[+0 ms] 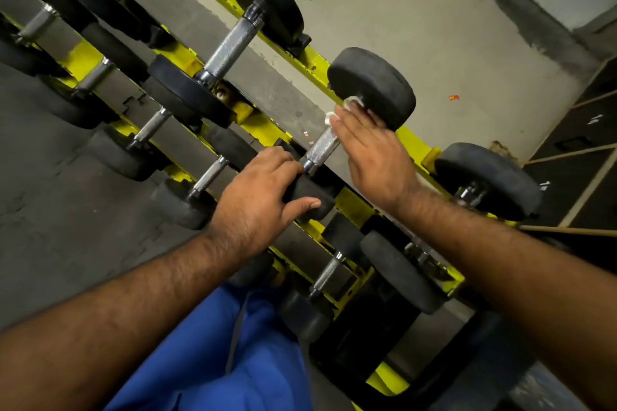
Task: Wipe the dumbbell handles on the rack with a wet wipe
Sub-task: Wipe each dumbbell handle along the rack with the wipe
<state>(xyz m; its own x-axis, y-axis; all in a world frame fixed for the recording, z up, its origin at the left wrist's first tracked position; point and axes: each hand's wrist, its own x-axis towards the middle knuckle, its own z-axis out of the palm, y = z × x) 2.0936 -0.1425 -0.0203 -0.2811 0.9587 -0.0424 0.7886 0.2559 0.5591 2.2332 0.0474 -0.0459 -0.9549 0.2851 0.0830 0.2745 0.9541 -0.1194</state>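
On the top tier of the yellow rack point(344, 200) lies a dumbbell point(374, 87) with a knurled steel handle point(322, 145). The right hand point(374, 150) lies over the far part of that handle with its fingers fairly straight, pressing a white wipe point(340, 108) against the steel just beside the far black head; only small folds of the wipe show past the fingertips. Whether the thumb curls under the handle cannot be told. The left hand point(263, 197) grips the near head point(309, 192) of the same dumbbell, fingers curled over its top and thumb along its front. More dumbbells sit on the rack to the left of this one, and another point(490, 177) sits to its right. Below the rack, blue trousers point(213, 357) fill the near edge of the view. Black shelves point(581, 143) stand past the rack's right end.
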